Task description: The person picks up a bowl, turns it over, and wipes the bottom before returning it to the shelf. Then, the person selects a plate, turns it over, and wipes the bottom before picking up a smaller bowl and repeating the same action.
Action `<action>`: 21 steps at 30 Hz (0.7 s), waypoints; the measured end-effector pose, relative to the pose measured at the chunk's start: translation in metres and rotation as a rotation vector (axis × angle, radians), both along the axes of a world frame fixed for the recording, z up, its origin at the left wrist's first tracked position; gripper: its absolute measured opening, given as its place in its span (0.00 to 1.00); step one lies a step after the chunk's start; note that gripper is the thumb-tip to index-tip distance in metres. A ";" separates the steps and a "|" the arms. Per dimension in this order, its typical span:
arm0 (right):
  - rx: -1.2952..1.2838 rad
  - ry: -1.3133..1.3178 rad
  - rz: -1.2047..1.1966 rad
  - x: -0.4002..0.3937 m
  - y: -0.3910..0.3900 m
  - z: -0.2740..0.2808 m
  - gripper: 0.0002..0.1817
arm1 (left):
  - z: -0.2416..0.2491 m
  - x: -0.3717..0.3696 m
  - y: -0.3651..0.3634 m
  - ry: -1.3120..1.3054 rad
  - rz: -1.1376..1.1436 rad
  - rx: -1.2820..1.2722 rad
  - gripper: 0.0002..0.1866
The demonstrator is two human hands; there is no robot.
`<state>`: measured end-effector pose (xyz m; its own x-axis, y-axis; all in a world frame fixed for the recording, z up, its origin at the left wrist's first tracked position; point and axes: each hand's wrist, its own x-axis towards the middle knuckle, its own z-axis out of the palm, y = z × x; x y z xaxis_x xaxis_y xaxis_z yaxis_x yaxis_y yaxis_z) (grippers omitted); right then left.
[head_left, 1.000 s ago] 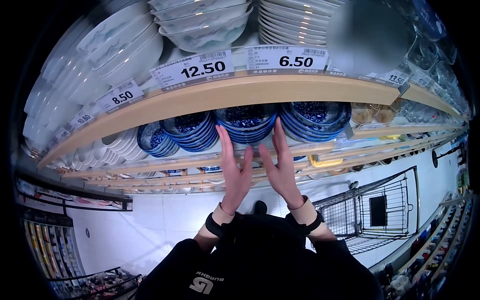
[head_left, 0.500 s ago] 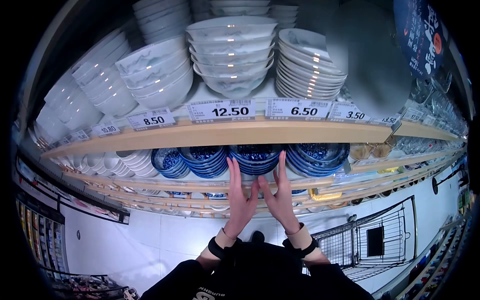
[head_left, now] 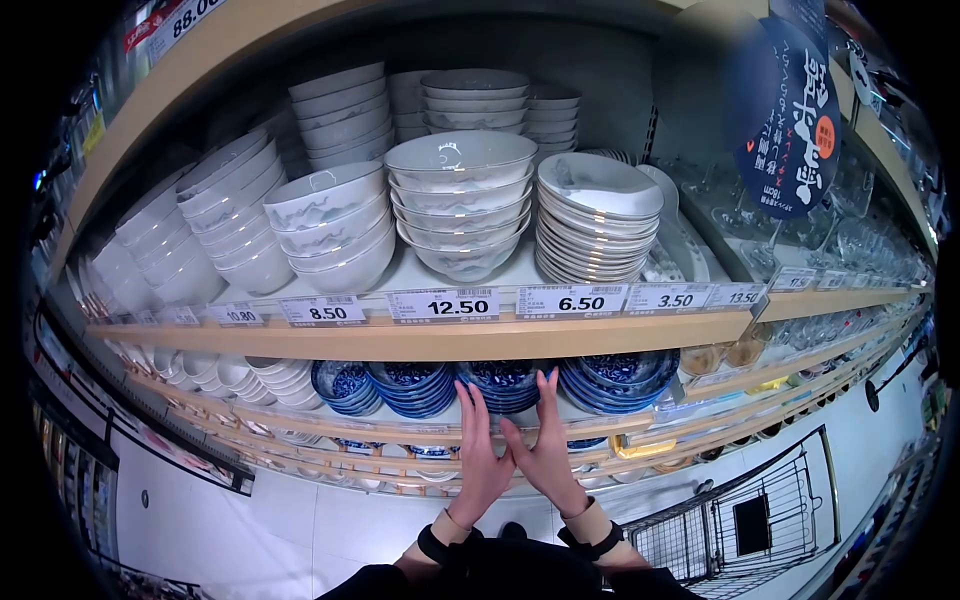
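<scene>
On the lower shelf stands a stack of blue patterned bowls (head_left: 500, 378), between my two hands. My left hand (head_left: 482, 462) reaches up along its left side, fingers stretched out with the tips at the rims. Along the right side my right hand (head_left: 546, 456) lies with long straight fingers, its fingertips also at the rims. Both thumbs point inward and come close together below the stack's front. Neighbouring stacks of blue dishes stand left (head_left: 408, 388) and right (head_left: 618, 384) of it. The stack's back is hidden under the upper shelf.
The upper shelf's wooden edge (head_left: 430, 343) runs just above the blue stacks. White bowls (head_left: 463, 205) and plates (head_left: 597, 225) are piled on it behind price tags. A hanging blue sign (head_left: 795, 120) and glassware are at right. A wire shopping cart (head_left: 725, 515) stands behind on the right.
My view has tilted upward, so the shelves sit lower in the picture and more of the white bowls shows. Both hands stay at the sides of the same blue stack.
</scene>
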<state>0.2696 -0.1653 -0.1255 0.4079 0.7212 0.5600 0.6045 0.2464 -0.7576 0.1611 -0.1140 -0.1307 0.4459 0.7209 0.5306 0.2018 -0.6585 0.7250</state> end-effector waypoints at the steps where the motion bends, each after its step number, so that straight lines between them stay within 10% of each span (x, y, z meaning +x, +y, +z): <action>1: 0.007 -0.016 0.000 0.000 0.000 0.000 0.47 | 0.000 -0.001 0.000 0.004 -0.006 -0.001 0.49; 21: -0.124 -0.587 -0.214 0.019 -0.013 -0.090 0.35 | -0.049 -0.060 0.009 0.521 0.069 0.300 0.40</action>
